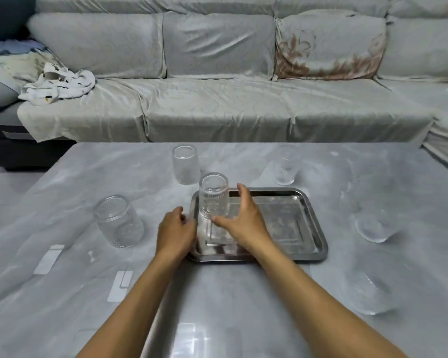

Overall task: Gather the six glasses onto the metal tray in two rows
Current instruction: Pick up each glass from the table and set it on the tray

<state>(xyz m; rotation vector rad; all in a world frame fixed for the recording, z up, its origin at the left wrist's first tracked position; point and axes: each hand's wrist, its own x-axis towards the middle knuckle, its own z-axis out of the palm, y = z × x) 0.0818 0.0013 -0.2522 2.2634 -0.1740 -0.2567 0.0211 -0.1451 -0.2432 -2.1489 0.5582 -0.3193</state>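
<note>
A metal tray [305,228] lies on the table in front of me. One ribbed glass [214,196] stands upside down in its far left corner. My left hand [175,232] is at the tray's left rim with its fingers curled, just left of the glass's foot; whether it grips anything is unclear. My right hand [243,220] is spread over the tray to the right of the glass, thumb near its foot, holding nothing. Off the tray stand a ribbed glass [185,164] behind it, a ribbed glass [118,220] to the left, and smooth glasses at far right [285,165], right [373,227] and near right [367,293].
The grey table [75,267] reflects ceiling lights near its front edge. A covered sofa [217,109] runs along the far side of the table. A crumpled white cloth [60,85] lies on the sofa's left end.
</note>
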